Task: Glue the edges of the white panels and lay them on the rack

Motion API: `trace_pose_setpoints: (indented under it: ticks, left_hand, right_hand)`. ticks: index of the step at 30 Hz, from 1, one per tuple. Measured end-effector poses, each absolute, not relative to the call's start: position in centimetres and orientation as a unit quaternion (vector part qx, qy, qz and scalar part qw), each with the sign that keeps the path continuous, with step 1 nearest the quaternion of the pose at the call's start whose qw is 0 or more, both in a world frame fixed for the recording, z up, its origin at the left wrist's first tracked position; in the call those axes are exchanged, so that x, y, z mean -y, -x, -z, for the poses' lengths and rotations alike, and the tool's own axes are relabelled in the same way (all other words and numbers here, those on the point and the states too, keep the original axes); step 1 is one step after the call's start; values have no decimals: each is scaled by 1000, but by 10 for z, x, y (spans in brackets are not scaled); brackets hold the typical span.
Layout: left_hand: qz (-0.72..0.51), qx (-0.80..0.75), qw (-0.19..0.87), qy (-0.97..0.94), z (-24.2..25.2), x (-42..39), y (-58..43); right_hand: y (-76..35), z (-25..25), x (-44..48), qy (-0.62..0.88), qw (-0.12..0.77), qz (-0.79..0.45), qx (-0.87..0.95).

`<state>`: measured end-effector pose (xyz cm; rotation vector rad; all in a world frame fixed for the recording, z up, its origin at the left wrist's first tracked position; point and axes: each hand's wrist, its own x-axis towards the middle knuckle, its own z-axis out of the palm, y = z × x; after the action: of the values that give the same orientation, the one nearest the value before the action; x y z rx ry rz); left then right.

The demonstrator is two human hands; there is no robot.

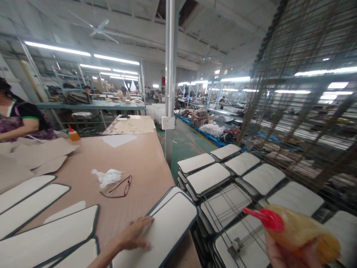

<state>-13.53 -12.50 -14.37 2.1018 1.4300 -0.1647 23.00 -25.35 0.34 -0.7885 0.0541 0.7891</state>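
My left hand (136,234) rests on a pale panel with a dark edge (174,225) at the table's near right corner. Its fingers are spread over the panel's left side and slightly blurred. A second panel of the same kind shows partly beneath it. My right hand (290,249) grips a soft squeeze bottle (304,232) of amber liquid, probably glue. The bottle is tilted on its side, its red nozzle (269,219) pointing left, above the racked panels. Part of my right hand lies behind the bottle and below the frame.
Stacked panels (209,178) lie on a wire rack at right, with raised wire shelves (279,74) above. More panels (52,232), glasses (122,188), crumpled white plastic (107,178) and another red-capped bottle (73,134) are on the table. A post (169,82) stands ahead; a person (25,115) sits left.
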Motion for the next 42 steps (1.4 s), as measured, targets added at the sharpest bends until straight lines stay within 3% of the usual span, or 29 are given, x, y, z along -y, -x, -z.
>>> trace_pose_setpoints:
  ticks: [4,13,18,23,29,32,42]
  left_hand:
    - [-18,-623,186,-759,147,112,77]
    - [4,-655,122,-746,148,116,37]
    - [-114,-595,258,-752,132,110,50]
    - [-181,-406,367,-817,61,118,27]
    - [-90,-156,435,-882,-38,138,-30]
    - [-38,-61,420,-904,-70,144,-60]
    - [143,90,425,-889,-123,159,-124]
  right_hand:
    - [-226,-22,262,369,837,-387,-115]
    - [-229,-27,282,359,855,-352,-125]
    - [-239,-16,282,359,875,-324,0]
    - [-254,-32,284,348,891,-255,143]
    - [-288,-63,311,387,858,-198,274]
    - [-306,-77,331,414,829,-195,321]
    - [-328,-101,374,427,811,-194,349]
